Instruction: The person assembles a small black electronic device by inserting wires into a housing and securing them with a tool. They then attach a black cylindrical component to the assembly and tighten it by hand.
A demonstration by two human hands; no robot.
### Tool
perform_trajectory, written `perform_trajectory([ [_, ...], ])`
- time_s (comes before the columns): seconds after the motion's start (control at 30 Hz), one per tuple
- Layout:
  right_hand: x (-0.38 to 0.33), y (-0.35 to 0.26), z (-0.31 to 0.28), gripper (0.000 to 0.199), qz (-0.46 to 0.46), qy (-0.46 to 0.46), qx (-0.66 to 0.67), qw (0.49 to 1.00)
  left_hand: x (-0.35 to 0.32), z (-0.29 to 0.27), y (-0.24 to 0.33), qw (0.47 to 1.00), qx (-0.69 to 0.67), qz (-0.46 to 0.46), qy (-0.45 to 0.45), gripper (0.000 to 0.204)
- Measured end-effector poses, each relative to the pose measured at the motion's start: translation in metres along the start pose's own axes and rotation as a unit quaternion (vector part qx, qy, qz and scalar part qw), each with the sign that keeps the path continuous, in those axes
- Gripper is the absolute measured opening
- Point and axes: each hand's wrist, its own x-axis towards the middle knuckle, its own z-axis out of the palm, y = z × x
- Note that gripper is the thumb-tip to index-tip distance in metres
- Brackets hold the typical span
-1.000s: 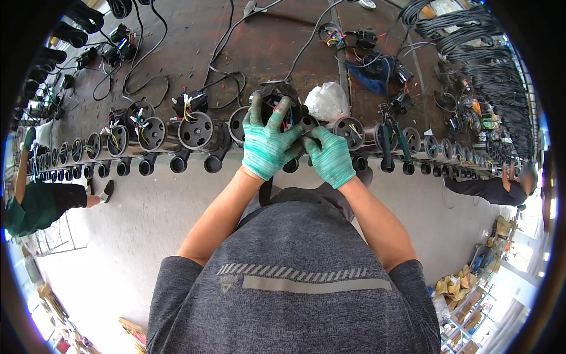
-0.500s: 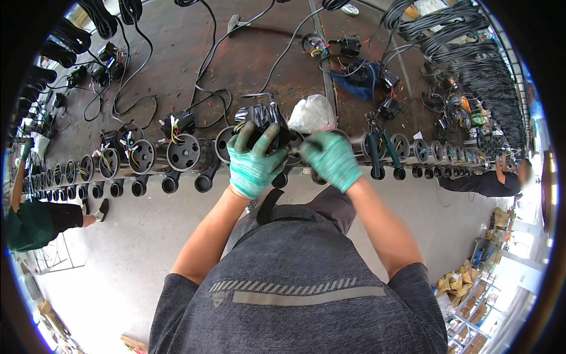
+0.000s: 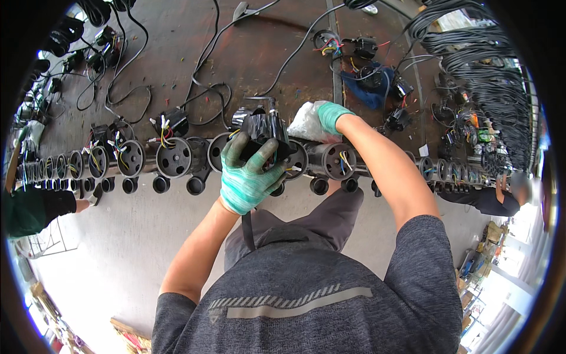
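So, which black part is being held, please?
The shiny black part in the left hand, just left of the white bag; the others lie outside its grip.

Right hand (image 3: 331, 117): moved from close beside the black wired unit (image 3: 258, 126), right and far, to the white plastic bag (image 3: 305, 123); fingers now out of sight. Right forearm (image 3: 383, 159): now extended, covering the green-handled pliers previously visible.

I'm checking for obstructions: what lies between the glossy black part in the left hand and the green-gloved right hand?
The head view shows a crumpled white plastic bag between the glossy black part and the right hand, which touches it.
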Motion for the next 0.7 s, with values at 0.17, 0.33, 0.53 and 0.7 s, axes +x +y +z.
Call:
perform_trajectory([
  [0.17,0.016,0.036,0.032,0.033,0.091,0.080,0.142,0.982,-0.002,0.001,-0.004,0.999,0.030,0.025,-0.035,0.046],
  [0.33,0.011,0.041,0.040,0.034,0.148,0.131,0.122,0.973,-0.001,-0.006,-0.004,0.998,0.028,0.023,-0.060,0.043],
  [0.53,-0.051,0.021,0.020,0.026,0.216,0.305,0.222,0.900,0.005,-0.003,-0.003,0.999,-0.011,0.015,-0.038,0.040],
  [0.7,-0.164,-0.072,0.017,0.028,0.095,0.442,0.539,0.711,0.001,-0.007,-0.003,0.999,0.000,0.021,-0.033,0.038],
])
